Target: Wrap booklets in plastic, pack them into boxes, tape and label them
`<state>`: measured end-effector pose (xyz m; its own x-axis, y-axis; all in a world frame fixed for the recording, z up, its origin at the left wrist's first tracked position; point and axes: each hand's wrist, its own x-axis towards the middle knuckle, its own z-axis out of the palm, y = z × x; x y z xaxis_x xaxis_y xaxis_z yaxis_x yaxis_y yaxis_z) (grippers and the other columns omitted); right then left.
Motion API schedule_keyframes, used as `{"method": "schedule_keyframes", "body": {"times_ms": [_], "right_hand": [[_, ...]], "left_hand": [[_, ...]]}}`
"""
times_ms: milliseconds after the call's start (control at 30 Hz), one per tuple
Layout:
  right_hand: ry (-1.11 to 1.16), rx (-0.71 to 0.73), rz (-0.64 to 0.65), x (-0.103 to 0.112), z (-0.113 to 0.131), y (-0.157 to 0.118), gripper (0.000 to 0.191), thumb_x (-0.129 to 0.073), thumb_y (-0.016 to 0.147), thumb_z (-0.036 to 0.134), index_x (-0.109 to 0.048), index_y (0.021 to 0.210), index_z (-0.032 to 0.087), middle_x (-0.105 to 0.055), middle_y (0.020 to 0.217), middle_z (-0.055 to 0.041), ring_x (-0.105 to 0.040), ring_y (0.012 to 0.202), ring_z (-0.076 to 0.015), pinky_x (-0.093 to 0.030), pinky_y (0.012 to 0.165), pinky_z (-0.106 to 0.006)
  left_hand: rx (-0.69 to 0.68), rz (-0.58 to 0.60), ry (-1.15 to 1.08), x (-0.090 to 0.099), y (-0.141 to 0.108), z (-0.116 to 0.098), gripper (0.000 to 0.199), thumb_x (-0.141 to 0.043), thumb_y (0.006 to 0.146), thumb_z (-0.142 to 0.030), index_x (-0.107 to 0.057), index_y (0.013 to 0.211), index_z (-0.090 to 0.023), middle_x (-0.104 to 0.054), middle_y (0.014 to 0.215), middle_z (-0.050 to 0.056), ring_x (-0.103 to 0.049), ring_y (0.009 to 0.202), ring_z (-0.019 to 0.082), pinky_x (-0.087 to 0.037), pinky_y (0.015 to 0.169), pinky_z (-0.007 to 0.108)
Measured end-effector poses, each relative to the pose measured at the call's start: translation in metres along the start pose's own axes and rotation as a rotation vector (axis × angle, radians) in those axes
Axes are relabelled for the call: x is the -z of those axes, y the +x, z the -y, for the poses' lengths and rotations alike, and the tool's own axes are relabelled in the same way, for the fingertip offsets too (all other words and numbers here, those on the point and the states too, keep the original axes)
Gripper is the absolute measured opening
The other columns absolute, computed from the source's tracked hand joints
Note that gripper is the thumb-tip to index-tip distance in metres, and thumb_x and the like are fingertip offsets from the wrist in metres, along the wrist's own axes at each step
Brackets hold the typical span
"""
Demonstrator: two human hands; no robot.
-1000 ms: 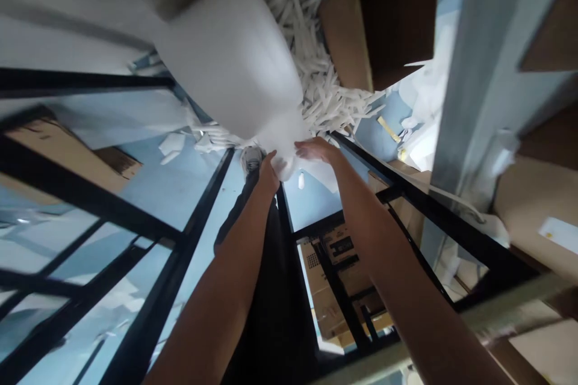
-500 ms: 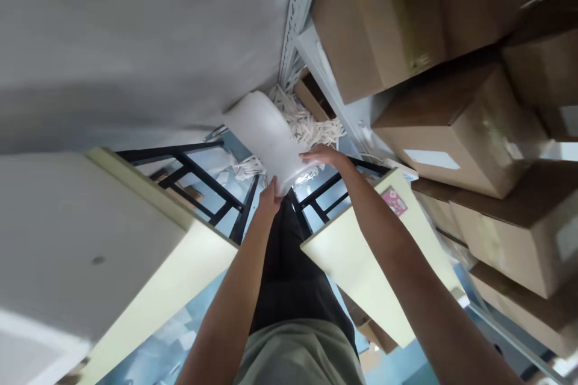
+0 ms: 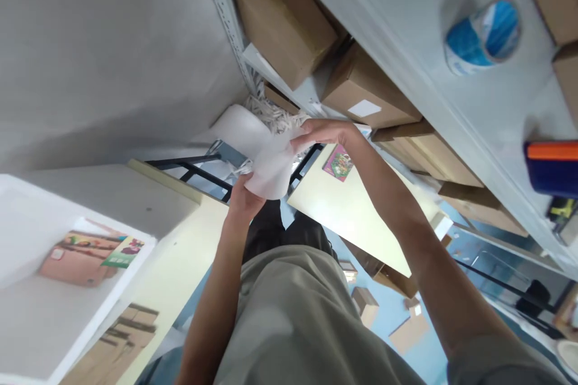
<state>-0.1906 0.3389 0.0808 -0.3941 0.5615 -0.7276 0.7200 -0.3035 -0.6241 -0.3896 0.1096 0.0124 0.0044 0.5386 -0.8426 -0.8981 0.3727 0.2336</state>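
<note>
A white sheet of foam wrap (image 3: 272, 167) stretches between my hands in the gap between two tables. It seems to come off a thick white roll (image 3: 239, 126) standing behind it against the wall. My left hand (image 3: 245, 200) grips the sheet's left edge, its fingers partly hidden behind the sheet. At the upper right edge, my right hand (image 3: 324, 132) pinches the sheet between thumb and fingers. White shredded paper (image 3: 277, 115) is heaped behind the roll.
A cream table (image 3: 311, 198) stands right, with a pink card (image 3: 338, 162) on it. A white bin (image 3: 27, 325) on the left holds packets. Shelving on the right carries cardboard boxes (image 3: 284, 18), a blue tape roll (image 3: 483, 36) and an orange-and-blue object (image 3: 551, 168).
The sheet's near end has risen with both hands, which are now closer to my body and farther apart. My view has shifted, bringing the white bin and upper shelf into sight.
</note>
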Motion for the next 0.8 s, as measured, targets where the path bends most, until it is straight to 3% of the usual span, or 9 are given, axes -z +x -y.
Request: {"method": "schedule_keyframes", "body": {"times_ms": [133,233,333,467,567,700,733,800], "right_hand": [[0.058,0.118,0.261,0.031,-0.004,-0.065,0.034,-0.101,0.066,0.038,-0.085,0.088,0.017,-0.084,0.087,-0.0039,-0.079,0.096,-0.0266,-0.062,0.088,-0.032],[0.091,0.163,0.210,0.056,-0.026,-0.110,0.035,-0.103,0.063,0.035,-0.085,0.087,0.016,-0.083,0.085,-0.0034,-0.079,0.093,-0.0258,-0.063,0.084,-0.031],[0.141,0.193,0.041,0.080,-0.067,-0.148,0.034,-0.102,0.066,0.033,-0.084,0.087,0.015,-0.082,0.082,-0.0029,-0.080,0.093,-0.0255,-0.063,0.085,-0.033],[0.212,0.205,-0.137,0.104,-0.133,-0.199,0.031,-0.100,0.071,0.032,-0.083,0.087,0.012,-0.080,0.080,-0.0030,-0.079,0.097,-0.0266,-0.062,0.091,-0.039],[0.209,0.201,-0.109,0.118,-0.176,-0.248,0.031,-0.101,0.069,0.031,-0.082,0.086,0.012,-0.081,0.083,-0.0029,-0.078,0.097,-0.0258,-0.061,0.092,-0.039],[0.153,0.172,0.111,0.134,-0.232,-0.317,0.036,-0.099,0.070,0.032,-0.083,0.092,0.009,-0.083,0.093,-0.0047,-0.077,0.096,-0.0234,-0.060,0.092,-0.037],[0.153,0.163,0.109,0.139,-0.249,-0.332,0.036,-0.098,0.072,0.033,-0.083,0.094,0.008,-0.083,0.094,-0.0053,-0.077,0.097,-0.0232,-0.059,0.092,-0.037],[0.182,0.136,-0.020,0.149,-0.286,-0.358,0.034,-0.095,0.077,0.036,-0.083,0.094,0.009,-0.084,0.094,-0.0052,-0.078,0.098,-0.0234,-0.059,0.092,-0.037]], "left_hand": [[-0.003,0.034,0.145,-0.025,-0.044,0.021,0.029,-0.063,0.092,-0.036,-0.076,0.108,-0.017,-0.082,0.110,0.011,-0.075,0.120,0.035,-0.067,0.094,0.042],[-0.083,0.057,0.238,-0.042,-0.076,0.046,0.034,-0.064,0.093,-0.045,-0.077,0.112,-0.019,-0.082,0.115,0.011,-0.070,0.131,0.040,-0.065,0.099,0.048],[-0.132,0.118,0.303,-0.064,-0.107,0.078,0.038,-0.060,0.097,-0.051,-0.077,0.115,-0.022,-0.081,0.120,0.010,-0.063,0.141,0.040,-0.063,0.107,0.050],[-0.086,0.215,0.350,-0.096,-0.140,0.133,0.038,-0.056,0.102,-0.045,-0.077,0.124,-0.022,-0.080,0.126,0.010,-0.058,0.149,0.036,-0.059,0.113,0.048],[-0.065,0.250,0.389,-0.113,-0.154,0.182,0.038,-0.057,0.102,-0.037,-0.073,0.134,-0.022,-0.080,0.129,0.009,-0.059,0.149,0.032,-0.059,0.114,0.046],[0.000,0.271,0.421,-0.124,-0.168,0.248,0.040,-0.055,0.103,-0.031,-0.071,0.138,-0.022,-0.081,0.128,0.010,-0.063,0.145,0.030,-0.061,0.110,0.043],[0.027,0.267,0.425,-0.126,-0.171,0.264,0.039,-0.054,0.103,-0.030,-0.072,0.137,-0.021,-0.081,0.127,0.009,-0.064,0.143,0.030,-0.063,0.108,0.042],[0.085,0.259,0.435,-0.130,-0.176,0.293,0.037,-0.054,0.102,-0.027,-0.074,0.133,-0.020,-0.081,0.126,0.010,-0.068,0.138,0.029,-0.065,0.103,0.040]]}}
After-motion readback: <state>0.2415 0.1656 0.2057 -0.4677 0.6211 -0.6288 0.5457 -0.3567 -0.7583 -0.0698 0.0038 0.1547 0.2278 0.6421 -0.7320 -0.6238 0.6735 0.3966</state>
